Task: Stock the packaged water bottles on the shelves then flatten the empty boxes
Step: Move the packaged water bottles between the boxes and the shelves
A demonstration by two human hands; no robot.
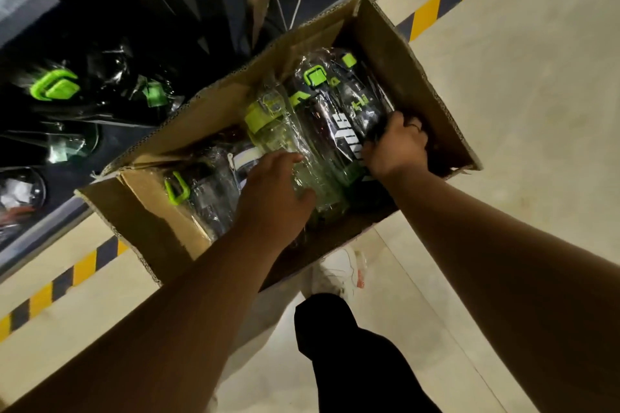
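Observation:
An open cardboard box [151, 211] stands on the floor against a low dark shelf [110, 157]. Inside lie several water bottles wrapped in clear plastic. My left hand [271, 198] curls round a clear green bottle [271, 131] with a lime lid. My right hand [396, 144] grips the lower end of a black bottle [322, 111] with white lettering and a green handle. Another black bottle [362, 90] lies beside it, and a clear one with a green loop [201, 191] lies at the box's left end.
Several wrapped bottles with green lids [57, 87] lie on the dark shelf at the left. Yellow and black hazard tape [436, 7] runs along the floor by the shelf edge. My white shoe [339, 275] and dark trouser leg [352, 355] are just below the box.

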